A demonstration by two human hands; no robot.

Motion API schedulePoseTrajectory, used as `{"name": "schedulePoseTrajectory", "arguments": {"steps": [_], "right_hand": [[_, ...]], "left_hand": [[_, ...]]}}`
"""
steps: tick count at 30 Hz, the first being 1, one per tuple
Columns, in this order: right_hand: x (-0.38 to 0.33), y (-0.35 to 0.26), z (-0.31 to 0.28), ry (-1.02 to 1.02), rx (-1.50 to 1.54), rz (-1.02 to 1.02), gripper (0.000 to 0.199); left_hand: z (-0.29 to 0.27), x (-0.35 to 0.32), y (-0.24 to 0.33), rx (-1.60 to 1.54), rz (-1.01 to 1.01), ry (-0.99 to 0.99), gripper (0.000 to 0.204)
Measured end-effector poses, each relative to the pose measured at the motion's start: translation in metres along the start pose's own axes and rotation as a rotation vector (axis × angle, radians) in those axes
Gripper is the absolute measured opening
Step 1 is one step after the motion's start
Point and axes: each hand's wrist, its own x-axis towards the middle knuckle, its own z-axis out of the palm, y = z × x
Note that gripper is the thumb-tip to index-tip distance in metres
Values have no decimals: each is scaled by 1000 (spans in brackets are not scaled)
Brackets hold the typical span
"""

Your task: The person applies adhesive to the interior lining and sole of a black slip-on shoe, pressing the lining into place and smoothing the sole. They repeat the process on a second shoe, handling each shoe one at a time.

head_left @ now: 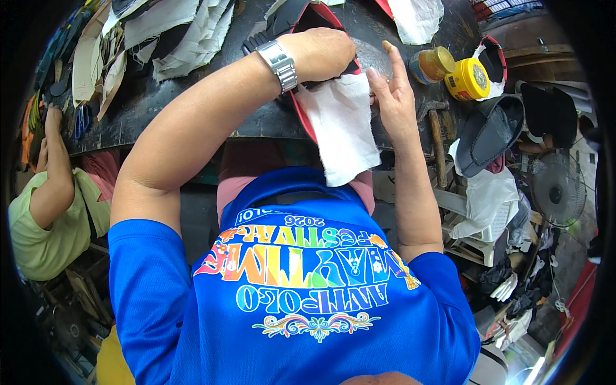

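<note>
Head view: at upper centre, a black-and-red shoe upper (301, 25) is pressed onto the dark desk (192, 96) by the closed left hand (321, 54); white lining cloth (340, 128) is touched by the right hand (393, 96), fingers loosely spread.

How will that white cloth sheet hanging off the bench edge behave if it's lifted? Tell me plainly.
The white cloth sheet probably flops: its free end droops over the workbench edge. It looks thin, so likely light. The left hand presses its upper part, so it may slide off once released.
</note>
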Motion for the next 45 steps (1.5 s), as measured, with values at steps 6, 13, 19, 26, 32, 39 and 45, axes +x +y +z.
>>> {"name": "schedulePoseTrajectory", "arguments": {"steps": [6,13,19,26,32,39,45], "right_hand": [[9,6,12,51,18,-143,76],[-15,12,25,178,-211,-401,72],[-13,2,18,93,-195,-188,76],[19,3,17,58,-222,-127,76],[30,19,17,78,-169,-275,75],[33,20,24,146,-184,-141,80],[45,14,16,83,-340,-10,89]], "left_hand": [[14,5,-5,-53,105,172,28],[23,0,-3,-101,95,337,23],[31,5,-9,-133,81,346,17],[21,6,-22,-168,-49,266,21],[14,3,-19,-247,-105,148,23],[19,4,-19,-263,-153,170,23],[21,0,-19,-303,-143,186,26]]}}
